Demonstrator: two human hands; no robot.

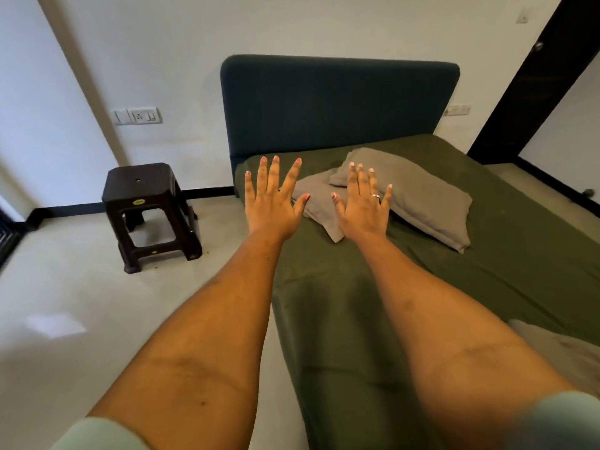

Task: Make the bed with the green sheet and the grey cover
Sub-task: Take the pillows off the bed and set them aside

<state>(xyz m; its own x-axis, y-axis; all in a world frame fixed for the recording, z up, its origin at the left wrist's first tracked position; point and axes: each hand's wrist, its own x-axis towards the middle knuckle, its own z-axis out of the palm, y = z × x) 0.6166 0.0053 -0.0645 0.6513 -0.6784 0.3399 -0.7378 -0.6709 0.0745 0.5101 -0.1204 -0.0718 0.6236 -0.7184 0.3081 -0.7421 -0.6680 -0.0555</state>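
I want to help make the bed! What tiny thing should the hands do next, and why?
Probably lower both hands and straighten the pillows. The left hand and right hand are open and empty, and the flat grey pillow lies crooked, partly under the plump grey pillow on the green sheet.

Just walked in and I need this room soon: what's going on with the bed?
A person is partway through bed-making. The left hand and right hand are stretched out open over the green sheet, holding nothing. The sheet lies spread out with some creases. Two grey pillows lie near the blue headboard, and a dark stool stands on the floor alongside.
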